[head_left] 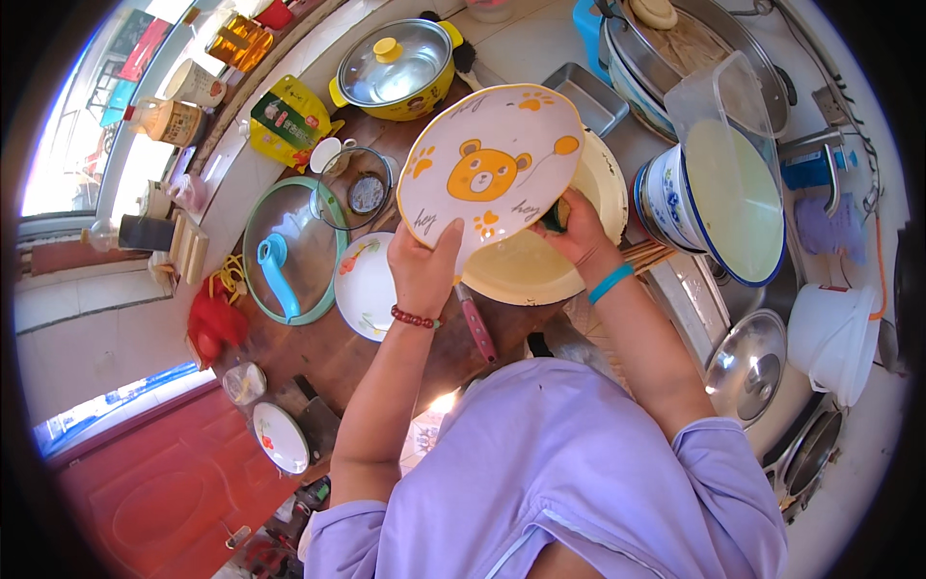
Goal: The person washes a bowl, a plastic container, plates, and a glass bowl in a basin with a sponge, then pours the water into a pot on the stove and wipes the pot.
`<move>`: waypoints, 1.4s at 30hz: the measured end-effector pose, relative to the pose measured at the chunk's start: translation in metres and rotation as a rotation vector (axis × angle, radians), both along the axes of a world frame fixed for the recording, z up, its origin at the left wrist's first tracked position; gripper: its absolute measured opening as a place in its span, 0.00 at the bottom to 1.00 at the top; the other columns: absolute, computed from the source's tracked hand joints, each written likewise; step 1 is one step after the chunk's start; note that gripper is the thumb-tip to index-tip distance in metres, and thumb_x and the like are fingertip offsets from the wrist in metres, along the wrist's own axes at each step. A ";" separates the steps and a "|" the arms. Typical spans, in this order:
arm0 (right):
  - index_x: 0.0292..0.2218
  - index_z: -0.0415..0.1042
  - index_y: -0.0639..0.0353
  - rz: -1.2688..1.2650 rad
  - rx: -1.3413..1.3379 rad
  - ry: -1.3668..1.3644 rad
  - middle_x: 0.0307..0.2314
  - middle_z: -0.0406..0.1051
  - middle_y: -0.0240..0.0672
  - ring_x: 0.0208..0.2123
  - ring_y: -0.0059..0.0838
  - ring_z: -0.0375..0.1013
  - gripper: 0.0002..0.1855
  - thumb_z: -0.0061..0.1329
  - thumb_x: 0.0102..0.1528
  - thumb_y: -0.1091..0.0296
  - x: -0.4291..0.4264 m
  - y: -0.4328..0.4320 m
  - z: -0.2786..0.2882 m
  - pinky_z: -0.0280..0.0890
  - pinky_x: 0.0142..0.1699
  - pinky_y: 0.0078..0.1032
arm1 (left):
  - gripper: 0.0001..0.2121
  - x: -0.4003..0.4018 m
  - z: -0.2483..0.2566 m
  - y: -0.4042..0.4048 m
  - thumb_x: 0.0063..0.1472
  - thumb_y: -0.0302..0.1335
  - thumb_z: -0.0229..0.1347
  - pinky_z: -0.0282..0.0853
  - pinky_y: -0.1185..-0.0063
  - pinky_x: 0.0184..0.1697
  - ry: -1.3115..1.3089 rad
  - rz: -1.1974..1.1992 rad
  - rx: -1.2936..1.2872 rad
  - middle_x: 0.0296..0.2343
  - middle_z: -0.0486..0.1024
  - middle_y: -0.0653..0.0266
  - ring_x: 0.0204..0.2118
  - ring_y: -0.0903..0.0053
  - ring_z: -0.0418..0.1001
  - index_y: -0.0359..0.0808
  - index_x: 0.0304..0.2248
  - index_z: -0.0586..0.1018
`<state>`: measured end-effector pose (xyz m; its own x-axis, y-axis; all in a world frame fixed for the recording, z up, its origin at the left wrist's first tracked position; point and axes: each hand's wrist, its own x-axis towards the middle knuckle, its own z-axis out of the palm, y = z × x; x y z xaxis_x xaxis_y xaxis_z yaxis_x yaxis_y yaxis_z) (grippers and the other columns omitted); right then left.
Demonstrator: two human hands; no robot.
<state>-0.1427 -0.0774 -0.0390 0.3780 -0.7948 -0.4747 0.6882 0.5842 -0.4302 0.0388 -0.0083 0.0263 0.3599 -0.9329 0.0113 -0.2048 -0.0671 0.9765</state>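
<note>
My left hand [427, 264] grips the lower left edge of a white oval plate [448, 145] printed with a bear's head, paw marks and a balloon. The plate is raised and tilted, its printed face towards me. At its lower right edge, my right hand [579, 231] holds a green and yellowish scouring sponge [558, 216], partly hidden behind the plate and fingers. Below them, a cream enamel basin [521, 279] stands on the brown table, partly covered by the plate. A knife with a pink handle [477, 326] lies in front of the basin.
Left of the basin are a flowered plate [369, 289], a green-rimmed glass lid [289, 217] and a smaller glass lid [340, 210]. A yellow pot [405, 108] stands behind. On the right are stacked enamel basins [669, 195], a steel lid [749, 369] and a white bucket [828, 340].
</note>
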 end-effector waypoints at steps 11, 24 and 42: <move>0.32 0.63 0.57 0.199 -0.162 0.623 0.26 0.63 0.32 0.30 0.21 0.64 0.07 0.40 0.50 0.66 -0.016 0.000 -0.012 0.62 0.26 0.20 | 0.12 -0.014 -0.018 0.031 0.48 0.19 0.51 0.64 0.85 0.34 0.383 0.143 0.090 0.30 0.71 0.64 0.31 0.82 0.68 0.29 0.35 0.70; 0.29 0.65 0.64 0.384 -0.666 1.398 0.27 0.65 0.42 0.31 0.36 0.65 0.14 0.47 0.37 0.71 -0.014 -0.013 -0.048 0.60 0.36 0.27 | 0.11 0.087 -0.048 0.147 0.48 0.18 0.53 0.68 0.81 0.30 0.592 0.647 0.380 0.28 0.72 0.58 0.27 0.78 0.71 0.25 0.33 0.70; 0.28 0.65 0.65 0.455 -0.860 1.614 0.26 0.66 0.43 0.30 0.38 0.65 0.12 0.45 0.37 0.71 -0.033 -0.036 -0.079 0.59 0.37 0.28 | 0.15 0.116 -0.105 0.141 0.38 0.25 0.61 0.69 0.79 0.28 -0.063 0.579 0.550 0.25 0.73 0.55 0.25 0.75 0.73 0.28 0.27 0.71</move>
<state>-0.1762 -0.1130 -0.1182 0.2571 -0.9586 -0.1225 -0.7461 -0.1163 -0.6556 0.1544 0.1327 -0.0791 0.8028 -0.4758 -0.3594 -0.0436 -0.6479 0.7605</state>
